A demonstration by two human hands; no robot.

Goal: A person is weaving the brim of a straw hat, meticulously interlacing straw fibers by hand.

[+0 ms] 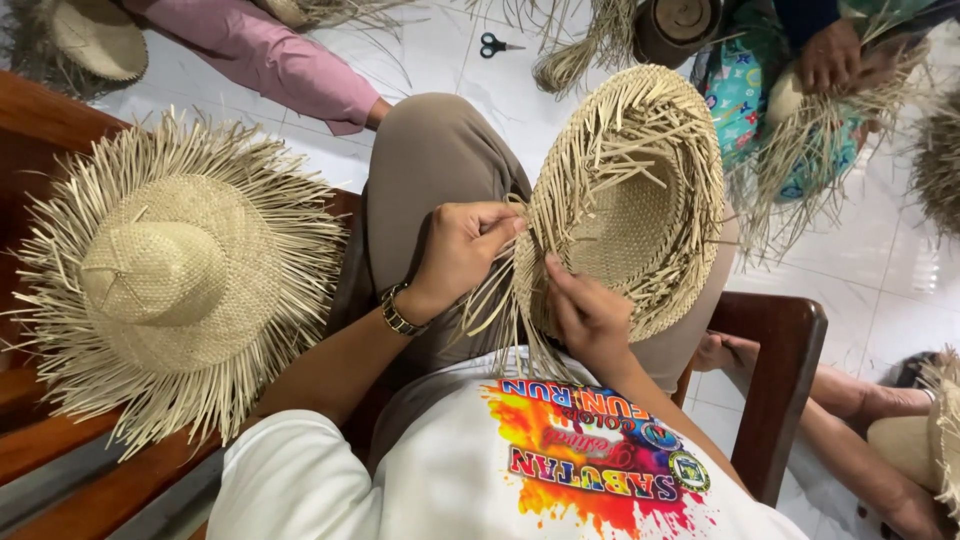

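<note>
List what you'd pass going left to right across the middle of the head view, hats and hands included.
Finished straw hat with loose fringe on the bench → left hand pinching strands → right hand at the rim → unfinished woven hat on the lap → another person's hand on straw, far right.

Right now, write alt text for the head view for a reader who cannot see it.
Seen from above, a seated person's left hand and right hand pinch loose strands at the brim of an unfinished straw hat resting on their lap. A second fringed straw hat lies on the wooden bench beside them, and scissors lie on the white floor, where other people work straw.
</note>
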